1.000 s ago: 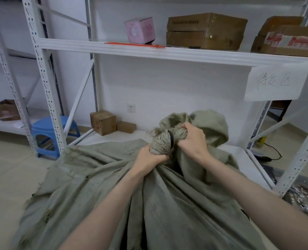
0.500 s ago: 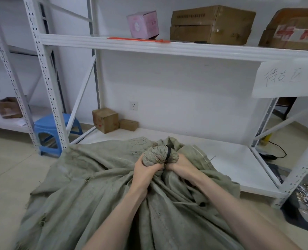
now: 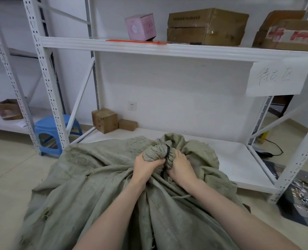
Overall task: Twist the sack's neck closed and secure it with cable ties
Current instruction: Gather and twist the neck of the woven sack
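Both hands' fingers (image 3: 155, 162) curled tight on twisted sack neck (image 3: 155, 152), black cable tie (image 3: 167, 150) around it

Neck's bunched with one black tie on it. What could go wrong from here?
1. The black cable tie sits close to the end of the twisted neck; it may slip off if the bunch loosens.
2. Both the left hand and right hand clamp the neck, so neither is free for a second tie; letting go might let it untwist.
3. The sack looks frayed with small holes, so hard pulling may tear it.
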